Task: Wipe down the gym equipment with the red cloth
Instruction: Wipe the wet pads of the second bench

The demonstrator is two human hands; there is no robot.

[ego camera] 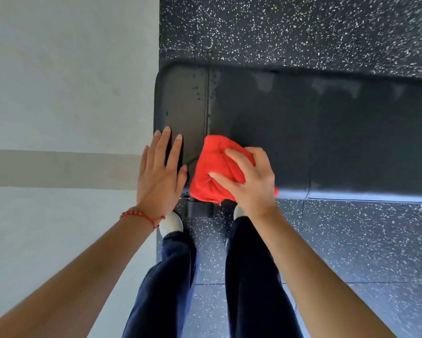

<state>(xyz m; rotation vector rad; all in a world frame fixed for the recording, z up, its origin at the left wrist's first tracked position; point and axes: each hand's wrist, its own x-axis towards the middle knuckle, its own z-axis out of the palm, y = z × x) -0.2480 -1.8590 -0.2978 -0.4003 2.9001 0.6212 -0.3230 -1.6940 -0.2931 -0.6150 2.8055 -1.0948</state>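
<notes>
Legible markings: none.

No text, label, brand, number or sign could be read on any surface in the head view.
</notes>
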